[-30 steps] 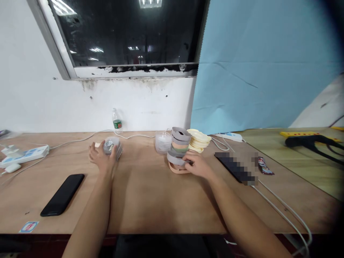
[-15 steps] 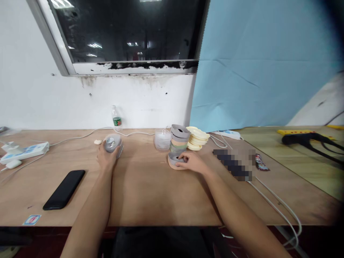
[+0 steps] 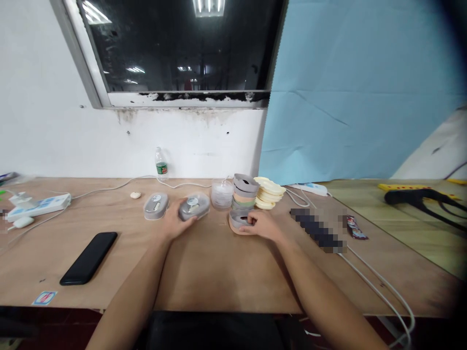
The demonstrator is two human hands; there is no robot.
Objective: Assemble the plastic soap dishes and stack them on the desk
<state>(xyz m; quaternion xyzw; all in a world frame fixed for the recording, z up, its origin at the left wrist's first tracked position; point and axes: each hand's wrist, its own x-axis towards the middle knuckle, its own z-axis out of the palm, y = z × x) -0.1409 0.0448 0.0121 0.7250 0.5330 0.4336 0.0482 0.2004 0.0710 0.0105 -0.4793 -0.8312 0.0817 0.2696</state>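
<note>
My left hand (image 3: 174,221) is wrapped round a grey oval box with a clear lid (image 3: 196,209) on the table. A matching lidded box (image 3: 155,207) stands just left of it. My right hand (image 3: 265,226) grips the near rim of an open oval tub (image 3: 237,219), grey inside and peach outside, with its fingertips reaching into it. Right behind that tub rises a stack of grey, peach and green tubs (image 3: 245,187). Clear round lids (image 3: 221,193) are piled left of the stack, and scalloped cream pieces (image 3: 270,190) on its right.
A black phone (image 3: 88,258) lies at the left, near a white power strip (image 3: 40,206). A plastic bottle (image 3: 161,164) stands against the wall. At the right are a pixelated dark object (image 3: 317,228), a snack wrapper (image 3: 355,227) and white cables (image 3: 375,279).
My left hand has moved right with one lidded box, so two boxes now stand apart. My right hand stays at the tub, its fingers slightly more curled. The view has tilted up a little.
</note>
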